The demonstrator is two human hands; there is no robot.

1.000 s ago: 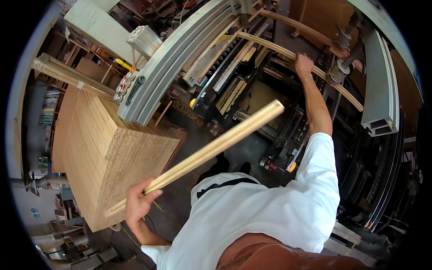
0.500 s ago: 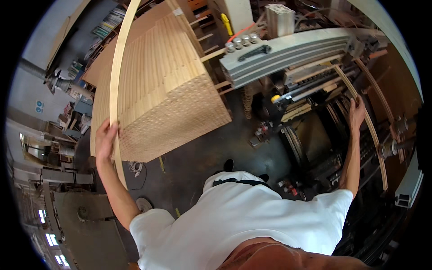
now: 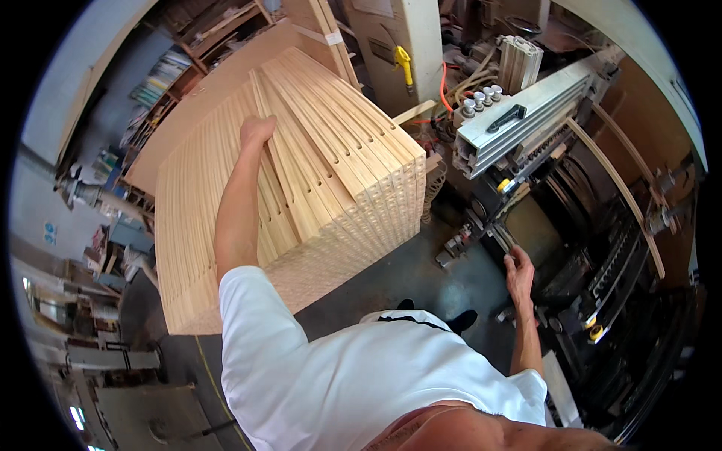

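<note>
My left hand reaches over a big stack of pale wooden strips. Its fingers are closed on a wooden strip in the top layer, where the strips lie unevenly; the fingertips are mostly hidden. The strips have small holes near their near ends, and the stack's front shows many packed ends. My right hand is low beside the dark machine, its fingers loosely bent and apart, with nothing visible in them. Farther right, a long curved wooden strip rests on the machine, away from that hand.
Behind the stack stands a brown board. A grey metal beam with a black handle and several round knobs spans the machine's far side. A yellow air gun hangs on a pillar. Grey floor shows between stack and machine.
The long strip is gone from my left hand, which has moved forward onto the stack. My right hand has left the curved strip on the machine and come lower and inward. The view has shifted.
</note>
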